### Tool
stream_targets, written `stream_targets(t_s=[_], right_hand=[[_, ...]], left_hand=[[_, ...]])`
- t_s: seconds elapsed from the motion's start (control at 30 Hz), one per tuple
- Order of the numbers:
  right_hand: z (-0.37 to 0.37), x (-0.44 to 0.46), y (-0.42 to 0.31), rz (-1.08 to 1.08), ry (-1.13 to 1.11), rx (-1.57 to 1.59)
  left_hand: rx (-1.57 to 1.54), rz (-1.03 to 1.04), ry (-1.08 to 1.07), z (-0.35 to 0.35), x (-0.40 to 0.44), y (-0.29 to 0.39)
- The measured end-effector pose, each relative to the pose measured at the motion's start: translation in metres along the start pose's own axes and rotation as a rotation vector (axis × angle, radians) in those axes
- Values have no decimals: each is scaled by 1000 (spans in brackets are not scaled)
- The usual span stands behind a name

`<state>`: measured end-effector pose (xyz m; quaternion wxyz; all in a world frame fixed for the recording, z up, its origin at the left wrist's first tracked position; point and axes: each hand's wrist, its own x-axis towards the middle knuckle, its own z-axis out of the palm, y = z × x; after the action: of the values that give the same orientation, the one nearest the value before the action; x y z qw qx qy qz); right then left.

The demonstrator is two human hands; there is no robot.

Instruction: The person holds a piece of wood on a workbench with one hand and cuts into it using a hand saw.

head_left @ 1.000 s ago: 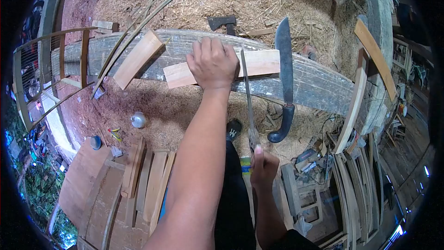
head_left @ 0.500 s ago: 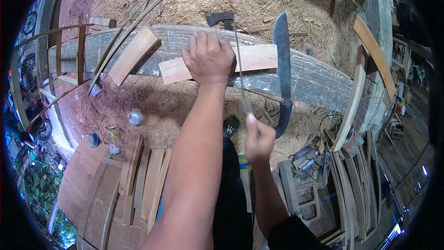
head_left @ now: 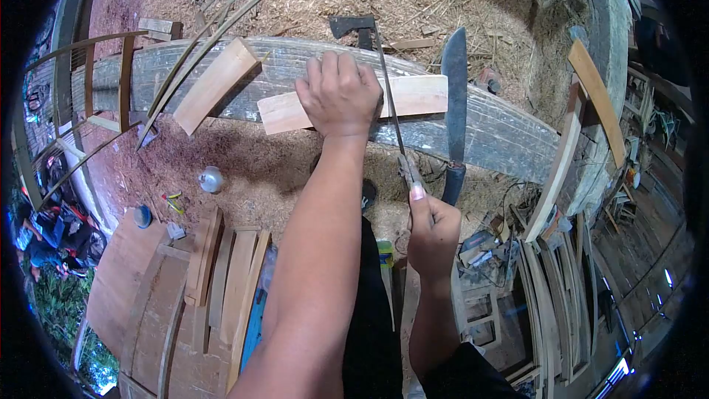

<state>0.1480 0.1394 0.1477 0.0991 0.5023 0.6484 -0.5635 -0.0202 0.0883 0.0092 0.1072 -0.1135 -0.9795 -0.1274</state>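
A pale curved board [head_left: 417,96] lies across a weathered plank [head_left: 509,140]. My left hand [head_left: 340,96] is closed over the board's middle, knuckles up, holding it against the plank. My right hand [head_left: 434,233] is wrapped around the handle of a handsaw [head_left: 392,100], with the thumb along the grip. Seen edge-on, the narrow blade crosses the board just right of my left hand; how deep it sits in the wood I cannot tell. A machete [head_left: 456,96] lies by the board's right end, its handle partly behind my right hand.
Another pale board [head_left: 218,85] and long thin strips [head_left: 221,33] rest on the plank's left part. Beyond its far edge is a hatchet [head_left: 353,24]. Wood shavings cover the floor. A clear round container [head_left: 210,179] and stacked lumber [head_left: 240,273] are at lower left.
My right hand has drawn back toward me and slightly right, and the saw blade slants more. My left hand keeps its hold on the board. The view has shifted slightly.
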Motion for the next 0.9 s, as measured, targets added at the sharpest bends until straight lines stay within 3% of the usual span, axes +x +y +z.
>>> stream_targets(t_s=[0.1,0.3,0.47,0.53,0.6,0.77,0.83,0.9], right_hand=[[6,-1,8,-7,-5,73],[4,-25,143,-196,-16,119],[19,6,91,-206,14,3],[30,15,86,-125,13,210],[23,3,80,-129,15,155],[1,-30,111,-223,2,151],[6,0,62,-147,18,0],[19,14,47,-158,39,71]], left_hand=[[-2,-4,-6,-1,3,0],[0,-5,3,-1,2,1],[-10,-1,8,-2,0,3],[-12,-37,23,2,4,3],[6,-25,34,4,3,-1],[24,-31,23,5,2,-2],[22,-8,35,5,3,1],[25,-17,73,5,4,3]])
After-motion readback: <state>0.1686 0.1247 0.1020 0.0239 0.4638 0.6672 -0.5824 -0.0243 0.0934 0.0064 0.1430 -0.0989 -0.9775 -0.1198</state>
